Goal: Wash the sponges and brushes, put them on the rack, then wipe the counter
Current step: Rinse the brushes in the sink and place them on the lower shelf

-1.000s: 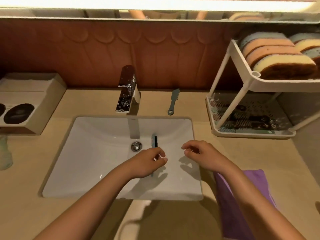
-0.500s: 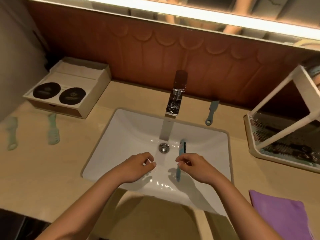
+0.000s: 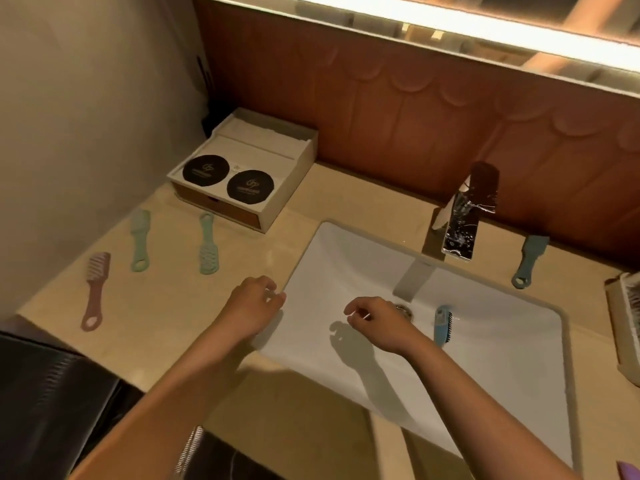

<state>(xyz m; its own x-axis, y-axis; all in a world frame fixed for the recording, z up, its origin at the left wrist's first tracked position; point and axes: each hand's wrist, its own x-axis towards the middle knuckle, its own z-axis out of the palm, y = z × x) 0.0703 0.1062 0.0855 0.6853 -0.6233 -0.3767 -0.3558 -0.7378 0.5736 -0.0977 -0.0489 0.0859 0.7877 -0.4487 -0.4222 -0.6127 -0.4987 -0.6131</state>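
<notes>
**Worktop** [image 3: 166, 327]: beige stone, with a white sink [image 3: 346, 244] set into it.

**Blue brush** [image 3: 443, 325]: lies in the sink basin with its bristles facing right. It is just right of the drain [image 3: 406, 310] and beside the right wrist, and no hand holds it.

**Right hand** [image 3: 377, 323]: over the basin; grip slack, fingers loosely curled, nothing seen in it.

**Left hand** [image 3: 254, 303]: over the sink's left rim; grip slack and empty.

**Pink brush** [image 3: 93, 289], **green brush** [image 3: 140, 240], **second green brush** [image 3: 207, 244]: on the worktop left of the sink, each apart from the others.

**Grey-blue brush** [image 3: 530, 259]: on the worktop behind the sink, right of the faucet [image 3: 464, 216].

**Rack** [image 3: 620, 327]: only its edge shows, at the right.

**White box** [image 3: 249, 157]: back left corner, with two dark discs on top.
</notes>
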